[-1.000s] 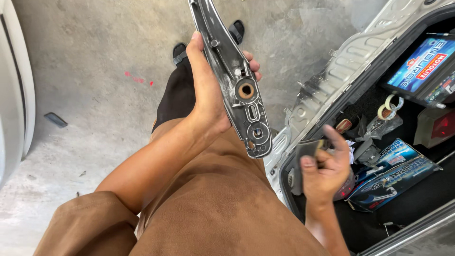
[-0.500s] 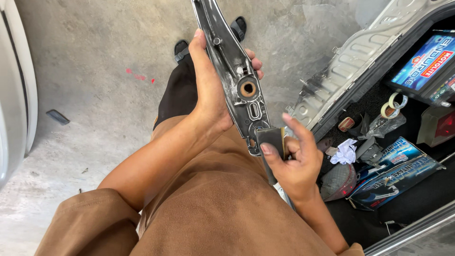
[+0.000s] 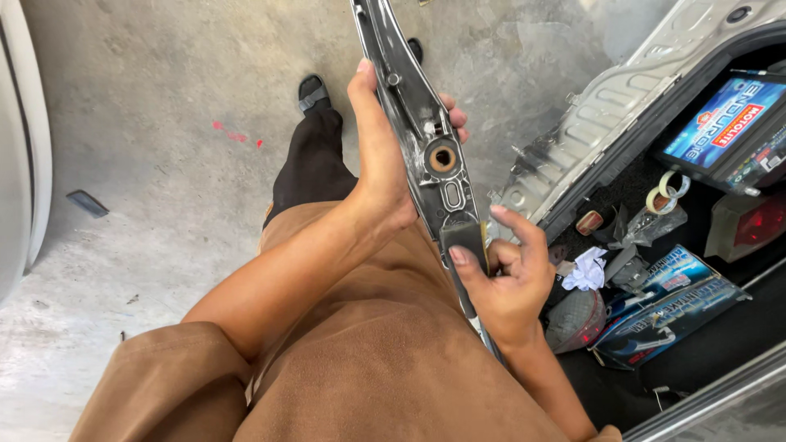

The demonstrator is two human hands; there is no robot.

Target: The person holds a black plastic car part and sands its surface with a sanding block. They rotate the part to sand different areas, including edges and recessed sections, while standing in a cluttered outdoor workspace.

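My left hand (image 3: 381,164) grips a long dark metal bracket (image 3: 422,143) with a round rusty hole and an oval slot, holding it upright over my lap. A small dark sanding block (image 3: 465,239) is pinched in my right hand (image 3: 508,282) and pressed flat against the bracket's lower end. My brown shirt and dark trouser leg fill the space below.
An open car boot (image 3: 622,90) lies at the right, holding a blue car battery (image 3: 725,123), tape rolls (image 3: 667,192), a white rag (image 3: 588,270), blue boxes (image 3: 663,303) and a red lamp (image 3: 749,225). Grey concrete floor (image 3: 164,123) spreads at the left, with a white car body (image 3: 20,164) at the edge.
My right hand came out of the boot with the dark block and brought it up against the bracket's lower end. The left hand kept its grip.
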